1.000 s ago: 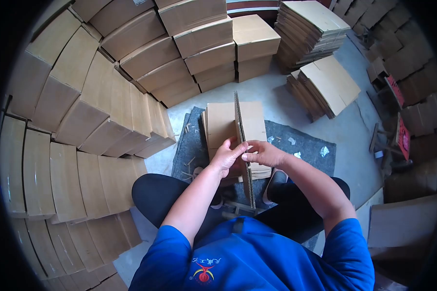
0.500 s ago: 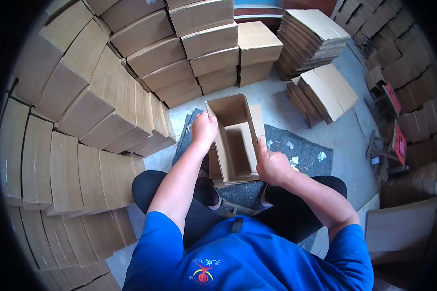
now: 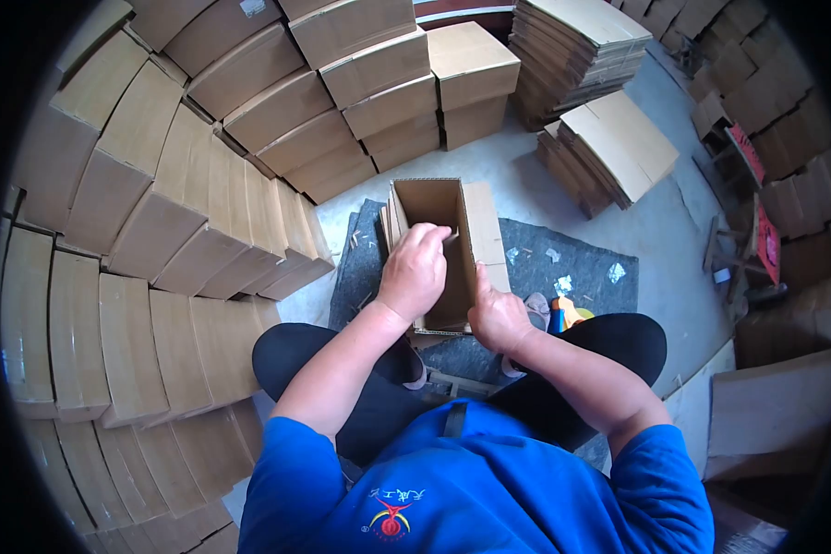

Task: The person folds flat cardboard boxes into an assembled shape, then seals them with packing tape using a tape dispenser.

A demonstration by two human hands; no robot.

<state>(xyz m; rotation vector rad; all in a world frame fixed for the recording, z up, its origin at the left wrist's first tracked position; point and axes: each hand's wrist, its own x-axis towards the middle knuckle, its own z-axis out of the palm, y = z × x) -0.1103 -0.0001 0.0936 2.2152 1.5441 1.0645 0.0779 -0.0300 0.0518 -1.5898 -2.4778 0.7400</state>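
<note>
The left hand (image 3: 415, 275) has left the open carton's (image 3: 427, 198) left edge and hovers over its opening, fingers bent, grip unclear. The right hand (image 3: 500, 319) keeps 1 finger extended against the carton's right wall, above the mat (image 3: 589, 247).

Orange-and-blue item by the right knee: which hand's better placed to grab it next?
Probably the right hand: it's at the open box's right side, nearest the orange-and-blue item. The left hand is over the opening, farther off, with the right hand between.
</note>
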